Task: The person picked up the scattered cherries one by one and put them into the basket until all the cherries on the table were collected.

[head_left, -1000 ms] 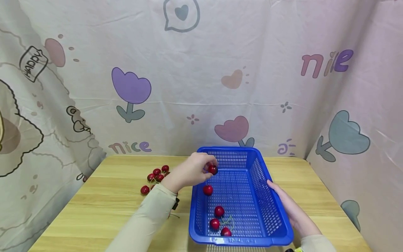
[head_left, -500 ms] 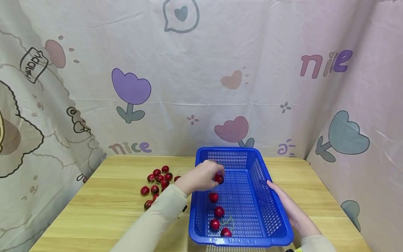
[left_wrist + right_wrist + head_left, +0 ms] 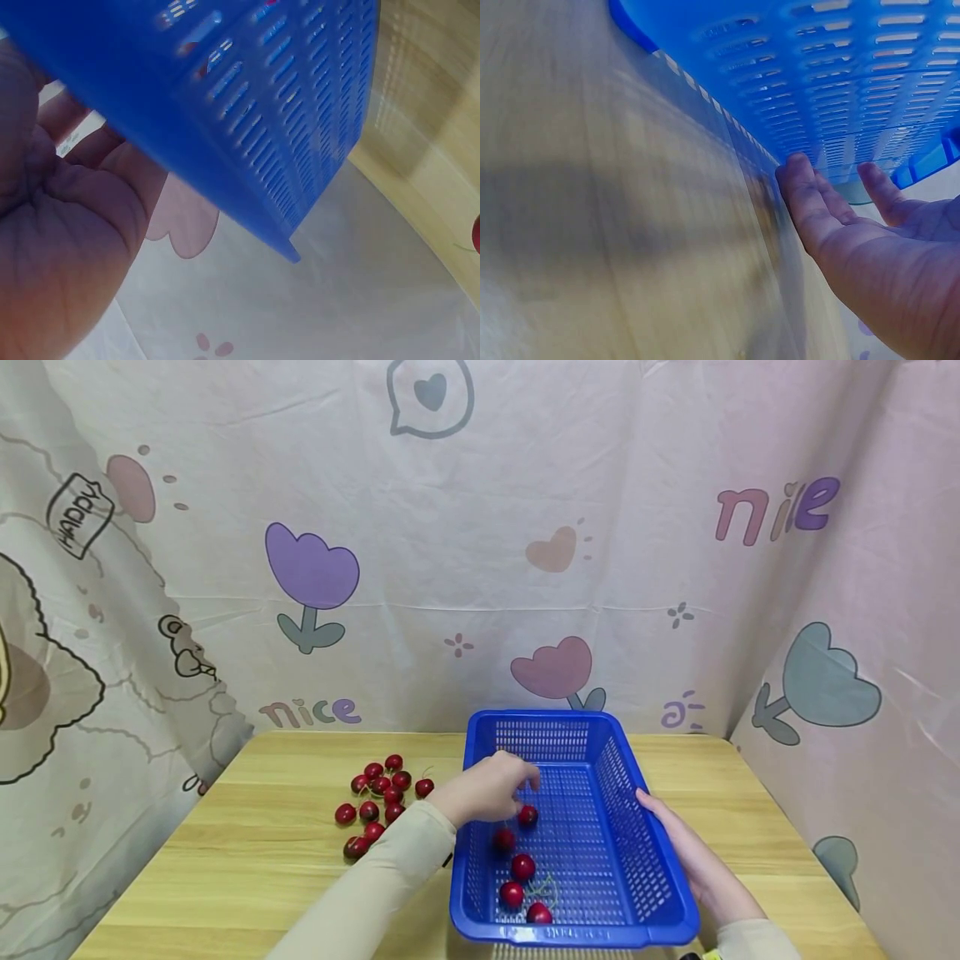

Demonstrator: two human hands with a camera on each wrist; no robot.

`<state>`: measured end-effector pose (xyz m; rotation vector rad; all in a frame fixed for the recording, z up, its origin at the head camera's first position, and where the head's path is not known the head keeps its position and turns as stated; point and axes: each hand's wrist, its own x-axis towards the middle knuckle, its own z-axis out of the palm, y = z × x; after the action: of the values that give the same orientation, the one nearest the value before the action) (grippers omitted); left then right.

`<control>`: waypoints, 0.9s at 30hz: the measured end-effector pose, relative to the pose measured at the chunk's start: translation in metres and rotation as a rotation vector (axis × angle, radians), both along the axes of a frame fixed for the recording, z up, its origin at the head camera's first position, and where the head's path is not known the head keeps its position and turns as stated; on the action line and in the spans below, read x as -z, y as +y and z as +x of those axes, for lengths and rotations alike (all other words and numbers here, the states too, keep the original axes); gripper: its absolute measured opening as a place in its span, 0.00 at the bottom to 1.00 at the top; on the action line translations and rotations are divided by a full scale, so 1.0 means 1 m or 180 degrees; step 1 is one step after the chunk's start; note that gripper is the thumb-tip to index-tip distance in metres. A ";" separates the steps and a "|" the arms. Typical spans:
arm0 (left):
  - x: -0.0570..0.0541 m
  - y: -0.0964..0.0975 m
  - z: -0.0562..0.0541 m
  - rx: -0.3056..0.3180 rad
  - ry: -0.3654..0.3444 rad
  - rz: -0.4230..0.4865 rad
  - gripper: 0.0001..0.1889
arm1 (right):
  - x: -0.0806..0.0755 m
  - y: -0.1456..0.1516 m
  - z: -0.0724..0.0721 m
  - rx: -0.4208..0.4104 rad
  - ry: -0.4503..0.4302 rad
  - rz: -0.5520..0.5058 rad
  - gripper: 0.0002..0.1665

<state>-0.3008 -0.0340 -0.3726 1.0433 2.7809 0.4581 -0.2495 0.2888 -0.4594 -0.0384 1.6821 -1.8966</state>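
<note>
Red and glossy, one cherry (image 3: 528,817) lies inside the blue basket (image 3: 577,935), just under the left hand (image 3: 489,788). That hand's thumb and fingers are apart; the left wrist view mostly shows the basket's outer wall, so I cannot tell whether a fingertip touches the fruit. Setting fruit down gently calls for a low release, with the fingers spread wide enough to clear it and lifted straight up. Four other cherries (image 3: 522,867) lie nearby, towards the near end, so a nudge sideways could roll them together. Their thin green stalks (image 3: 546,888) could snag a finger.

At the basket's right side, the right hand (image 3: 703,867) lies with fingers extended against the outer wall, a digit at the rim; light, even pressure there should be enough to steady it. On the worktop (image 3: 225,843), left of the basket, is a loose cluster of cherries (image 3: 392,795). The left sleeve (image 3: 375,877) passes close beside them and could brush some away. A printed cloth (image 3: 450,527) hangs behind.
</note>
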 end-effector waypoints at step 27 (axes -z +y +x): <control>-0.016 -0.041 0.000 0.0085 0.0218 0.0499 0.13 | 0.001 0.000 0.000 -0.0032 0.0014 0.0017 0.57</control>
<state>-0.3012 -0.0745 -0.3565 1.1477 2.8248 0.6582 -0.2491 0.2890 -0.4608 -0.0486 1.6868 -1.8859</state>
